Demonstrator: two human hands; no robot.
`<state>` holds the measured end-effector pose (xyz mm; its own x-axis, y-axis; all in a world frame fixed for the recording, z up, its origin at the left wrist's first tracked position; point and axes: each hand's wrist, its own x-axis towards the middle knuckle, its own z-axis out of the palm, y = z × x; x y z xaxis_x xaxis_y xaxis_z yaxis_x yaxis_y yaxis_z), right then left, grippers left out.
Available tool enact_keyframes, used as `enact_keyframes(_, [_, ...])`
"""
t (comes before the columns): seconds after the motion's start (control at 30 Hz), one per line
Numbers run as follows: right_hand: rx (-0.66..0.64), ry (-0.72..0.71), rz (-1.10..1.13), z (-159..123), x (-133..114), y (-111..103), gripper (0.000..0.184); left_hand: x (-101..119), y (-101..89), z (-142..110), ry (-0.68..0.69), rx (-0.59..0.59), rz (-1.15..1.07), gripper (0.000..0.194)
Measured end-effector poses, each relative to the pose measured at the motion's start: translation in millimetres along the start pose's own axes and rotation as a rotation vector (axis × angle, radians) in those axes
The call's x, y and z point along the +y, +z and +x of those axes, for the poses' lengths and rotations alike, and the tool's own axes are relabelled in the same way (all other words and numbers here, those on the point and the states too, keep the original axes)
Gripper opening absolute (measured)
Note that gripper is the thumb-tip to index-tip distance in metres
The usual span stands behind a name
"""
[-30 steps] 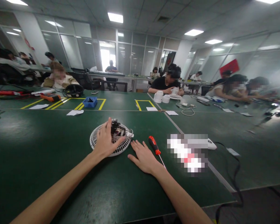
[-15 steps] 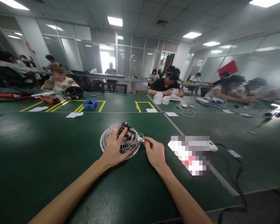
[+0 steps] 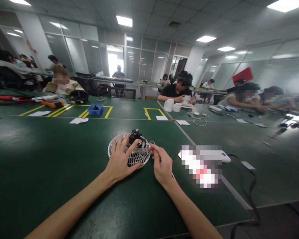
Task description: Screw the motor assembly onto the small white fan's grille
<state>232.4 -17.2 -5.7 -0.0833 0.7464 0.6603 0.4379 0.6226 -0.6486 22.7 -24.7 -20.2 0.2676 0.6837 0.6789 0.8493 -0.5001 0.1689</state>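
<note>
A round white fan grille (image 3: 137, 162) lies on the green table, with a black motor assembly (image 3: 136, 136) and loose wires on top of it. My left hand (image 3: 118, 161) rests over the grille's left side, fingers spread and touching it beside the motor. At the right rim, my right hand (image 3: 163, 164) pinches a white wire (image 3: 151, 143) close to the motor, thumb and forefinger together. The pinched end is mostly hidden by the fingertips. A thin pale strip shows beside my right wrist, too small to name.
Right of my hands lie a blurred-out bright object (image 3: 201, 167) and a white power strip (image 3: 225, 157) with a black cable (image 3: 254, 186). A blue bin (image 3: 95, 110) and paper slips stand farther back. Across the table a person (image 3: 176, 91) handles white parts.
My right hand has moved slightly left and closer to the motor. My left hand's fingers have spread wider and shifted a little left on the grille.
</note>
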Motion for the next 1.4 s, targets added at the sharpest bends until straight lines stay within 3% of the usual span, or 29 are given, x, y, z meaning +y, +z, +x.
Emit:
enact_keyframes(0.27, [-0.204,-0.155,0.066,-6,-8,6,0.037,12,3.2,-5,0.203,0.176,-0.040,0.082])
enact_keyframes(0.53, [-0.385,-0.137,0.036,-6,-14,5,0.035,13,1.4,-6,0.281,0.198,-0.053,0.068])
enact_keyframes(0.7, [-0.455,-0.080,0.067,-6,-13,6,0.030,13,1.2,-6,0.283,0.197,-0.057,0.057])
enact_keyframes(1.03, [-0.470,-0.083,0.154,-6,-14,6,0.027,13,2.4,-7,0.266,0.204,-0.120,0.062])
enact_keyframes(1.2, [-0.483,-0.062,0.217,-8,-12,9,0.025,14,2.9,-7,0.272,0.198,-0.144,0.050])
enact_keyframes(1.4, [-0.593,0.099,0.403,-7,-11,9,0.026,13,1.7,-8,0.243,0.186,-0.158,0.029])
